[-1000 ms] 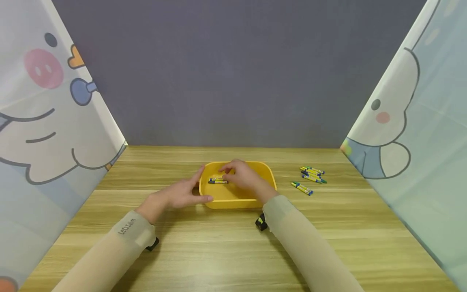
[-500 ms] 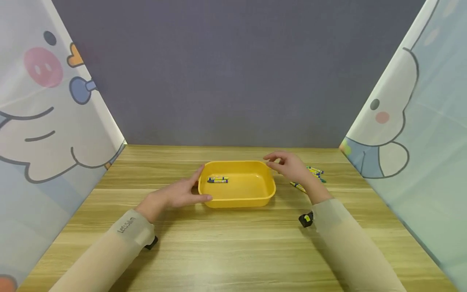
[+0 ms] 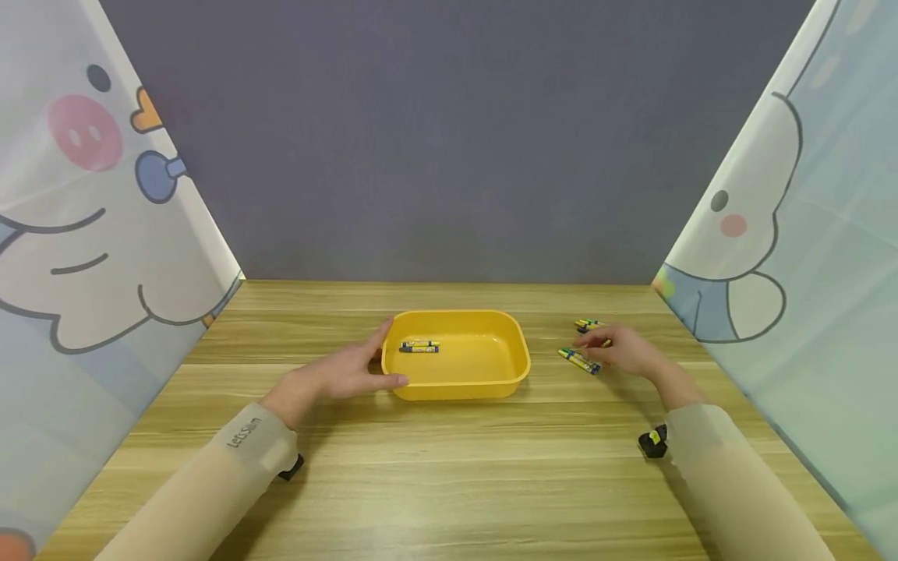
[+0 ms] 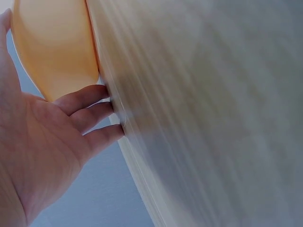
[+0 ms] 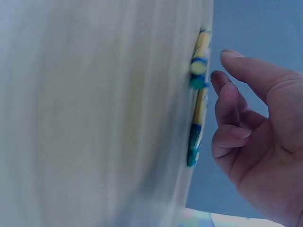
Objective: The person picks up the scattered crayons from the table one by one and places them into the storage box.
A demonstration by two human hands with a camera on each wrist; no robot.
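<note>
Resting at the left end: the left hand [image 3: 344, 372], its thumb laid over the near rim and its index finger along the outer left side of a yellow rectangular plastic tub [image 3: 463, 391] with rounded corners.
Left grip: spread, thumb and index well apart; from the wrist, three more fingers show with their tips down by the desk's surface.
Inside the tub: two slim crayons lying side by side near the left end, a yellow one [image 3: 428, 344] and a dark-tipped one [image 3: 418, 350].
Right hand: the bare right hand [image 3: 624, 352] hovers low over the desk, to the right of the tub.
Right grip: loosely bent, holding nothing; its wrist view shows a gap between fingertips and crayons.
Under the right hand: a pair of yellow, blue-banded crayons [image 3: 579, 361], side by side and slanted, just beside the thumb; behind, a small cluster of crayons [image 3: 589, 323], partly hidden by the fingers.
Desk: pale wood-grain desk [image 3: 449, 467], carrying tub and crayons.
Sleeves: cream, with a black device [image 3: 653, 442] at the right wrist.
Surround: plain dark grey panel [image 3: 449, 140] behind, cartoon-printed sheets [image 3: 42, 273] on both sides.
</note>
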